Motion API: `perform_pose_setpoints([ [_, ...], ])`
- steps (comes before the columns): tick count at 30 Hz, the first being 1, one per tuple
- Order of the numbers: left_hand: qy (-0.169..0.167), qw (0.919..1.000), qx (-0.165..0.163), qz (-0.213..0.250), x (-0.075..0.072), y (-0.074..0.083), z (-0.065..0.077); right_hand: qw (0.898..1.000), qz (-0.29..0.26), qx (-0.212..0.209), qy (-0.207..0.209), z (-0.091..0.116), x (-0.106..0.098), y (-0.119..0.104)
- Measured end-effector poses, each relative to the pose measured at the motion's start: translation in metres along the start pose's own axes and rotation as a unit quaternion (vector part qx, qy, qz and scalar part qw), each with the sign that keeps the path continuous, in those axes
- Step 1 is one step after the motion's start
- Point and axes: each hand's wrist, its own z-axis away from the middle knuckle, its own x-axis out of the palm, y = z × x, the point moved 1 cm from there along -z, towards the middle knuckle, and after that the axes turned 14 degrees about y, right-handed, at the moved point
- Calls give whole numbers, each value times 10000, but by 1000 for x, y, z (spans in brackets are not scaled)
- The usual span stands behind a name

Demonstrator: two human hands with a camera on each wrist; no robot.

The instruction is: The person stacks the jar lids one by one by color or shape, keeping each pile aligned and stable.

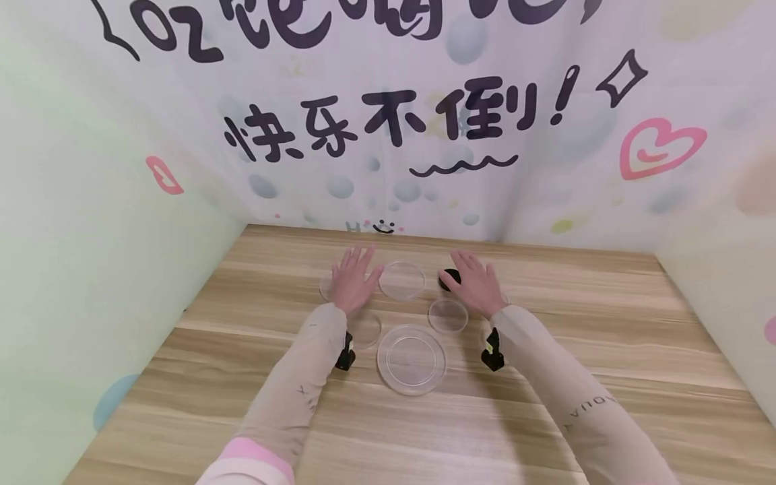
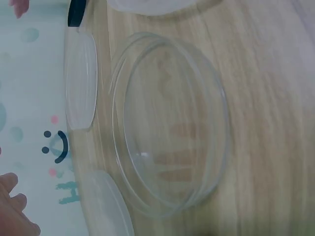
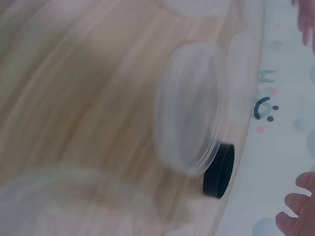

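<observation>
My left hand (image 1: 353,281) is stretched out flat with straight fingers above a clear round dish (image 1: 325,288) partly hidden beneath it. The right hand (image 1: 475,286) is extended likewise, its thumb overlapping a black round cap (image 1: 451,273) in the head view. Whether either hand touches anything below cannot be told. Between the hands are a clear round dish (image 1: 403,281) and a smaller one (image 1: 448,316). A larger clear dish (image 1: 412,360) with an inner ring lies nearer me. Beside the left wrist is another clear dish (image 1: 367,330), whose double rim (image 2: 224,123) shows in the left wrist view.
A wood-grain table (image 1: 606,350) carries everything. Behind it hangs a printed white cloth (image 1: 388,188), with pale side walls left and right. Small black wrist cameras (image 1: 345,355) sit on both sleeves. More clear rims show partly under the right wrist.
</observation>
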Motion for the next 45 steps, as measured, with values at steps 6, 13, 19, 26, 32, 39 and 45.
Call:
perform_pose_setpoints([
  [6,146,9963,-343,772,5,-1,0,9992,-372,-92,88,-12,7,-10],
  [13,188,9891,-564,1350,12,2,-2,9935,-1119,194,88,-21,15,-18],
  [19,369,9778,-827,1892,20,4,-6,9735,-2159,717,249,-29,26,-18],
  [26,215,9672,-1352,2138,28,2,-7,9530,-2782,1140,372,-37,39,-20],
  [32,163,9653,-1528,2112,34,0,-7,9510,-2782,1343,102,-38,48,-21],
  [39,85,9658,-1748,1915,36,-2,-8,9558,-2626,1289,-289,-35,52,-25],
  [45,17,9654,-1743,1942,35,-6,-7,9578,-2524,1320,-391,-33,54,-27],
])
